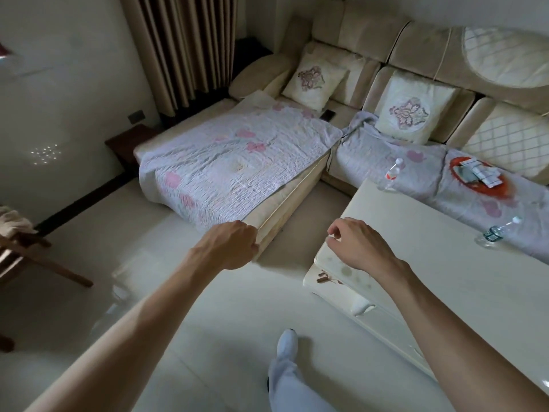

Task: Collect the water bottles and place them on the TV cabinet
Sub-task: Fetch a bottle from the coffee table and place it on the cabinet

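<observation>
While both hands hang empty, bottles [392, 173] stand well beyond.

Both forearms are bare from the bottom edge of the picture up to the wrists, with no sleeve, watch, ring or band showing on either, and the left hand [234, 245] and the right hand [359, 245] wear no gloves. One leg shows low in the middle, in a loose, pale grey-white trouser leg [285, 382] with soft folds. The foot below it is covered by a white sock or slipper [287, 341], rounded at the toe; which of the two cannot be told.
</observation>
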